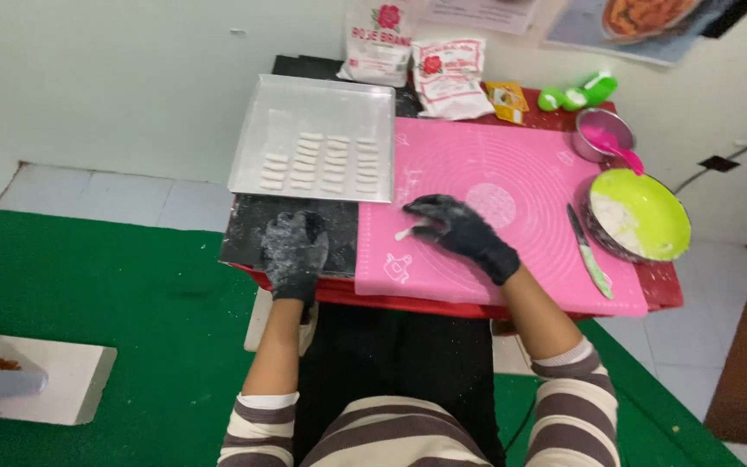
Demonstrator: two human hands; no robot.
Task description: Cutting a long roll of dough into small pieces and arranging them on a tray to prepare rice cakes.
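Note:
My left hand (pixel 294 251), in a flour-dusted black glove, rests with curled fingers on the black surface (pixel 248 229) just below a metal baking tray (pixel 322 104). The tray holds several small white dough pieces (pixel 322 163) in rows. My right hand (pixel 460 233), also in a black glove, lies on the pink silicone mat (pixel 512 173) and pinches a small white dough piece (pixel 405 233) at its fingertips.
A green bowl (pixel 650 207) with white dough sits at the right, a green-handled knife (pixel 588 251) beside it. A small metal cup with a pink scoop (pixel 605 134), flour bags (pixel 451 73) and green items (pixel 577 93) stand at the back. Green carpet surrounds the low red table (pixel 663 290).

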